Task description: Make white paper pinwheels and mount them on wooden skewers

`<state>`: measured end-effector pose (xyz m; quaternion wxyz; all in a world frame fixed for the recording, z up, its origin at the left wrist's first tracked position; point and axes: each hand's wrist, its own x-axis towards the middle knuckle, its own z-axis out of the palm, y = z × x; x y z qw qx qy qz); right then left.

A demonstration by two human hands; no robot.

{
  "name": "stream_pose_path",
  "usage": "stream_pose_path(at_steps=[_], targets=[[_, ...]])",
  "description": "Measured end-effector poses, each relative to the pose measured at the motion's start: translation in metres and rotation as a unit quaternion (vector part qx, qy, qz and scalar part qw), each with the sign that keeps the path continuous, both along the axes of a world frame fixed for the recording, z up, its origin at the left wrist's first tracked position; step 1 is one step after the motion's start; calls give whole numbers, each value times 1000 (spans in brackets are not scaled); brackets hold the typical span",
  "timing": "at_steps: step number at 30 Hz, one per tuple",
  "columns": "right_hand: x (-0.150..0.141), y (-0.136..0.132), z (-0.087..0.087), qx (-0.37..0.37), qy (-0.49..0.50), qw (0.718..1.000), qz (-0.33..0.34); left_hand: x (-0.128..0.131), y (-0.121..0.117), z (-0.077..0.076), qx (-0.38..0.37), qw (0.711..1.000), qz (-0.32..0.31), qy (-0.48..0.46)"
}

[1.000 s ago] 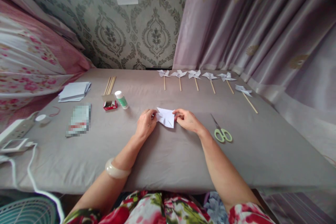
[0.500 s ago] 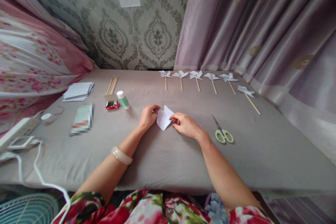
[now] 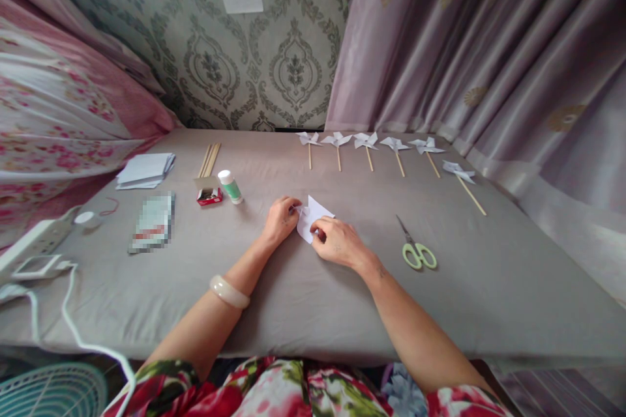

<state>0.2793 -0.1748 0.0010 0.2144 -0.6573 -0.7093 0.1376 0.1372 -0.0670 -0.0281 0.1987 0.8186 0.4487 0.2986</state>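
Between my hands, a small piece of white paper (image 3: pixel 319 210) with cut, pointed corners is held just over the cloth. My left hand (image 3: pixel 282 217) pinches its left side, where one corner bends inward. My right hand (image 3: pixel 336 238) is closed on its lower right part, thumb and forefinger curled together. The fingers hide some of the paper's edges. To the right of my right hand lie scissors (image 3: pixel 415 249) with light green handles. A glue stick (image 3: pixel 231 187) with a white cap stands to the left, beyond my left hand.
Several paper pinwheels (image 3: pixel 366 141) on sticks lie along the back right. At the left are a red box (image 3: pixel 210 197) of small items, wooden sticks (image 3: pixel 210 159), stacked paper (image 3: pixel 145 171), a blurred packet (image 3: pixel 153 221) and a power strip (image 3: pixel 36 249) with a white cable.
My right hand has moved left and slightly down over the paper, covering more of its lower right. The paper has turned a little. My left hand keeps its pinch, shifted slightly right.
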Motion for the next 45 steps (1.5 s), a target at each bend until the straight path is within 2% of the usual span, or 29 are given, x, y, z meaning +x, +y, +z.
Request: stream_pose_path(at_steps=[4,10,12,17,23,27,31,32,34,36,39,45], targets=[[-15,9,-11,-6,147,985,-91,2,-1,-2,21,999,-10,26],[-24,24,-28,-106,311,929,-168,3,-4,-2,48,996,-18,66],[-25,27,-33,-116,331,920,-176,4,-5,0,52,995,-20,78],[-25,32,-42,-121,335,918,-177,5,-7,1,48,994,-22,91],[-25,33,-44,-125,329,918,-180,4,-9,0,46,995,-22,80],[-25,32,-40,-135,317,921,-182,4,-11,1,40,995,-19,94],[-15,23,-27,-150,285,931,-171,5,-13,3,49,993,-21,107],[-11,20,-22,-144,262,939,-168,5,-13,3,50,992,-21,110],[-3,14,-12,-101,161,967,-169,6,-14,3,51,992,-22,117],[1,10,-3,-69,61,981,-170,6,-14,3,54,991,-23,121],[-1,6,4,-73,-19,987,-142,6,-15,3,58,990,-24,125],[-11,5,4,-88,-83,988,-96,7,-16,3,64,989,-26,133]])
